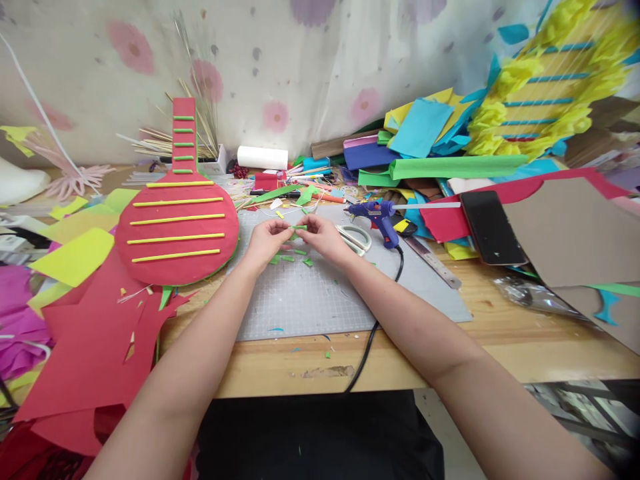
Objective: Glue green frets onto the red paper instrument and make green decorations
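Over the grey cutting mat [310, 307], my left hand [270, 241] and my right hand [323, 239] pinch a small strip of green paper [299, 228] between their fingertips. Several green paper scraps [287, 259] lie on the mat just below. White-handled scissors [356, 239] rest right beside my right hand, their blades hidden by it. Further right, a purple glue gun [377, 217] lies on the mat with a white glue stick in its back. A red paper lute shape [177, 227] with yellow and green strips stands to the left of my left hand.
Red paper sheets [90, 347] spread at the left. A metal ruler [433, 262] and a black phone [493, 227] lie at the right. The glue gun's black cord [370, 343] runs over the front edge. Coloured paper [423, 127] and a yellow-trimmed harp shape [545, 87] fill the back right.
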The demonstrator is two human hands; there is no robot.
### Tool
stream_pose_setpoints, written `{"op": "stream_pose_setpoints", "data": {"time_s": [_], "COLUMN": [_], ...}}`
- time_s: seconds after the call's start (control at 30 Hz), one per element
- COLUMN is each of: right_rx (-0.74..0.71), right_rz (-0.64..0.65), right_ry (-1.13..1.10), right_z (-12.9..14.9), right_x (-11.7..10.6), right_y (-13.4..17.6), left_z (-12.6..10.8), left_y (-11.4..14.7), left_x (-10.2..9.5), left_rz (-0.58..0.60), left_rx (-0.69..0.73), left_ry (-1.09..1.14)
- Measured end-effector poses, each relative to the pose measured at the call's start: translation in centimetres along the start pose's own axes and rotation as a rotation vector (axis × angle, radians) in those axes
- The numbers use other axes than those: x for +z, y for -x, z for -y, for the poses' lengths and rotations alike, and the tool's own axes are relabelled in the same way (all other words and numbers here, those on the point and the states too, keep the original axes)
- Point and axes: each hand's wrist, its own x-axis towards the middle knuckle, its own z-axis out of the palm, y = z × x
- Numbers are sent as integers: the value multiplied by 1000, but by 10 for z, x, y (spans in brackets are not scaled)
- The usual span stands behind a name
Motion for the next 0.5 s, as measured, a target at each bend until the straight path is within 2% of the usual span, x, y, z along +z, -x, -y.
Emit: {"op": "stream_pose_setpoints", "data": {"time_s": [0.3, 0.4, 0.5], "right_rx": [47, 75, 49], "right_rz": [-18, 2, -5], "right_ry": [-143, -224, -202], "right_z": [6, 6, 5], "right_x": [-1, -1, 1], "right_y": [2, 3, 3], "left_z": [1, 0, -2], "left_y": [0, 1, 2], "left_x": [0, 1, 2], "left_rz": [33, 11, -5], "left_rx": [-14, -5, -14], "left_ry": [83, 135, 164]}}
